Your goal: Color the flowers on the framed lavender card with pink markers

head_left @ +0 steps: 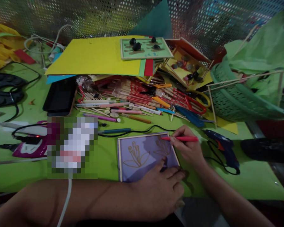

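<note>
On the green table lies a purple card (142, 168) edged with thin wooden sticks. Two plant drawings in brownish-yellow line are on it, one at the left and one at the upper right. My right hand (188, 148) grips a red marker pen (188, 138), its tip over the right-hand drawing. Across the card's lower right part rests my left hand (164, 186), fingers stretched out and spread, holding nothing. Part of the card is hidden under that hand and its forearm.
Behind the card lie several markers (126, 111) and bundled sticks (132, 91). Yellow sheets (85, 56) bear a framed green card (144, 52). To the right are a blue glue gun (223, 148), scissors (196, 105) and a green basket (239, 94). At left sits a purple power strip (30, 146).
</note>
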The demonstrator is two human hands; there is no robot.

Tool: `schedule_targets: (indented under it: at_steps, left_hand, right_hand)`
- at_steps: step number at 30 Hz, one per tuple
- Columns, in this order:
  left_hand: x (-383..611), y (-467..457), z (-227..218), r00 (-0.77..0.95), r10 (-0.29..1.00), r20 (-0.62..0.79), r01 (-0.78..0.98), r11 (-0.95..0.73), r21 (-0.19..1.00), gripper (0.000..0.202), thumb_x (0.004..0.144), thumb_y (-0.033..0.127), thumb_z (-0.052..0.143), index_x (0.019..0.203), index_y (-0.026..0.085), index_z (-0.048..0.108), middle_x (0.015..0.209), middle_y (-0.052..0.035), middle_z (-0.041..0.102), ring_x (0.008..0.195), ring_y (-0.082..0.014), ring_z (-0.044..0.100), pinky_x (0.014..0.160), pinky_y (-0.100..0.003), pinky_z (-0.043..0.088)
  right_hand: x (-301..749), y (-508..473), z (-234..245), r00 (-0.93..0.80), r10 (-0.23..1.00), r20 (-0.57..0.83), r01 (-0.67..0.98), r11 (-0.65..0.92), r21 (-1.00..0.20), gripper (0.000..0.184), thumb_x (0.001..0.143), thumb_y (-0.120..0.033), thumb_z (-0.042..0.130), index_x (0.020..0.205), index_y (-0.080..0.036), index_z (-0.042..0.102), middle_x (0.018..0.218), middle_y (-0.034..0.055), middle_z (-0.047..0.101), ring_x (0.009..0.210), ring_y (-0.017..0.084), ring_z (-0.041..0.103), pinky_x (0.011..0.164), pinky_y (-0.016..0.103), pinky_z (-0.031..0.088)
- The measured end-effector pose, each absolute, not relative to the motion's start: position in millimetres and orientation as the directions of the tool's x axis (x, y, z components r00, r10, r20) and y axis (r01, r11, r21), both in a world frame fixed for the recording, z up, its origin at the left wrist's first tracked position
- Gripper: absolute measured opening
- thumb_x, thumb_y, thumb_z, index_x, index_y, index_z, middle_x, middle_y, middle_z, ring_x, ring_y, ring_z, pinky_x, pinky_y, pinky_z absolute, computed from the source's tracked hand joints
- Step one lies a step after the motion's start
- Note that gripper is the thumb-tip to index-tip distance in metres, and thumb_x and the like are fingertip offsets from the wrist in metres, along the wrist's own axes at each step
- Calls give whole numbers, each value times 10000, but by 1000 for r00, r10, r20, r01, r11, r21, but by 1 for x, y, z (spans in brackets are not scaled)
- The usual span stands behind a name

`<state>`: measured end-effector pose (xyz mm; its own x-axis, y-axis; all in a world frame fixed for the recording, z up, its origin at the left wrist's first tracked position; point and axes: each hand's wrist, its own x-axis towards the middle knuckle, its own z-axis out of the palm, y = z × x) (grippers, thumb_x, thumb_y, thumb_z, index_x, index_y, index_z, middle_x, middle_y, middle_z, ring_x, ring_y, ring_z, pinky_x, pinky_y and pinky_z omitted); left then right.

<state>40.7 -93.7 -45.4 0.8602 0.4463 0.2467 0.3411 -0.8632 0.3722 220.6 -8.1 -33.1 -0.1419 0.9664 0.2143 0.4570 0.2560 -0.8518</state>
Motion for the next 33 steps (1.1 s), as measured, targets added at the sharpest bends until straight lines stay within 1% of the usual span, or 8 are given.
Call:
schedule_targets:
  at_steps: [7, 12, 19, 24, 28, 33]
  left_hand:
    - [40, -94, -44, 858, 452, 243, 347, -860, 374, 390, 1090, 406, 352, 1190, 183, 657, 1484, -67, 595, 1351, -232, 529, 1149, -526, 330]
    - [40, -92, -45, 865, 443, 236, 344, -865, 366, 366, 1078, 411, 389, 1173, 184, 660, 1479, -68, 598, 1345, -232, 531, 1136, -523, 346]
    - [40, -92, -44, 862, 446, 240, 348, -865, 361, 367, 1078, 413, 389, 1179, 178, 652, 1471, -59, 601, 1354, -233, 518, 1134, -531, 356]
    - [40, -93, -45, 863, 445, 237, 347, -865, 363, 357, 1066, 419, 421, 1169, 176, 661, 1490, -61, 585, 1377, -231, 499, 1150, -525, 344]
    - [40, -94, -45, 859, 449, 244, 348, -864, 364, 365, 1076, 408, 396, 1172, 176, 660, 1476, -58, 598, 1356, -231, 516, 1145, -522, 343]
    - [41, -92, -45, 862, 444, 245, 344, -866, 362, 357, 1070, 409, 414, 1177, 167, 655, 1480, -73, 593, 1359, -240, 512, 1141, -522, 337]
  right_hand:
    - [220, -8, -33, -148, 967, 207, 458, 253, -852, 92, 866, -211, 674, 816, -224, 598, 698, -26, 616, 600, 135, 567, 541, 252, 448]
    - [220, -9, -34, -177, 965, 195, 478, 257, -840, 84, 868, -204, 672, 820, -222, 605, 703, -30, 608, 605, 128, 560, 549, 243, 444]
    - [220, -9, -33, -183, 961, 207, 484, 271, -832, 85, 880, -200, 663, 824, -225, 604, 715, -31, 608, 627, 130, 566, 569, 245, 445]
    - [220, -9, -33, -184, 961, 205, 481, 271, -834, 87, 887, -193, 658, 827, -225, 603, 722, -31, 605, 633, 128, 567, 575, 243, 443]
    - [219, -8, -32, -188, 960, 208, 476, 274, -836, 90, 882, -191, 658, 821, -223, 600, 719, -31, 602, 632, 127, 565, 575, 244, 442]
    - [218, -9, -31, -182, 961, 208, 475, 271, -837, 89, 884, -197, 654, 817, -222, 601, 708, -28, 602, 624, 132, 566, 563, 250, 440]
